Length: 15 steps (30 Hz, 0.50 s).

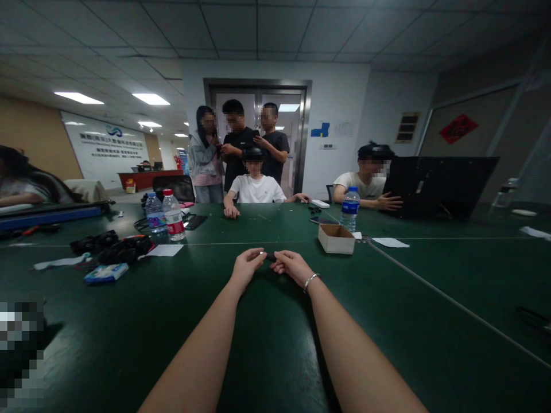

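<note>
Both of my hands meet over the green table, each pinching one end of a small black object (271,257). My left hand (248,266) grips its left end, where a small pale spot shows by the fingertips. On the right end, the fingers of my right hand (295,266) are closed, and a silvery bracelet (311,281) circles that wrist. The object is short and dark; its kind is too small to make out. Beyond my right hand stands an open cardboard box (336,245), apart from it.
Two bottles, one with a red cap (173,215), stand at the left; a blue-capped bottle (350,209) stands behind the box. Black gear (124,248) and a blue-white packet (106,272) lie left. Across the table (172,321) sits a person (258,188); another is beside a black monitor (439,186).
</note>
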Each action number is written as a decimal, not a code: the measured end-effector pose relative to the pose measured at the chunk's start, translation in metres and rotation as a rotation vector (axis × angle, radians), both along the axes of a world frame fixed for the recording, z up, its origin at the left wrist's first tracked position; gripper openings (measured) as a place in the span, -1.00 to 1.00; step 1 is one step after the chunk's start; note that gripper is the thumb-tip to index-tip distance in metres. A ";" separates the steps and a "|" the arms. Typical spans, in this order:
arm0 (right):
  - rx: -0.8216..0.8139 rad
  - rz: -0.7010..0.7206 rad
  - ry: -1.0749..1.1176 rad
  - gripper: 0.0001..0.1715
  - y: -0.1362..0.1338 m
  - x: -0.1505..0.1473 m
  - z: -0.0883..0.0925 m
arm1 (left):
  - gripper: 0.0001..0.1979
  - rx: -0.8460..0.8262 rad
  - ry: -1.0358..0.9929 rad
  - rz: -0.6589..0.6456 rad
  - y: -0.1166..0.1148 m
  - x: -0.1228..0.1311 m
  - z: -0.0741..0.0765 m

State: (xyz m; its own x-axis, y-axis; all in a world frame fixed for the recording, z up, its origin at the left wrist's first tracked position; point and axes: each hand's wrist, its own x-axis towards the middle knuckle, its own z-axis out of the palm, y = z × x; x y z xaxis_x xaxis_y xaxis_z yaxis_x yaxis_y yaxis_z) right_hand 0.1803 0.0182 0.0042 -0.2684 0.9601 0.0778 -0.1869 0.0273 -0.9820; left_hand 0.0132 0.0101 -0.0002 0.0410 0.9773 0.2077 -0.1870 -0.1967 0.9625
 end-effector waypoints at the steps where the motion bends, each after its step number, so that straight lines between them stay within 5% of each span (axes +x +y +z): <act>1: -0.003 0.002 -0.005 -0.80 0.000 0.000 0.000 | -0.60 -0.006 0.002 0.008 0.001 0.000 -0.001; 15: -0.013 0.015 -0.011 -0.81 -0.004 -0.002 0.004 | -0.57 -0.065 -0.133 -0.012 -0.005 0.001 0.008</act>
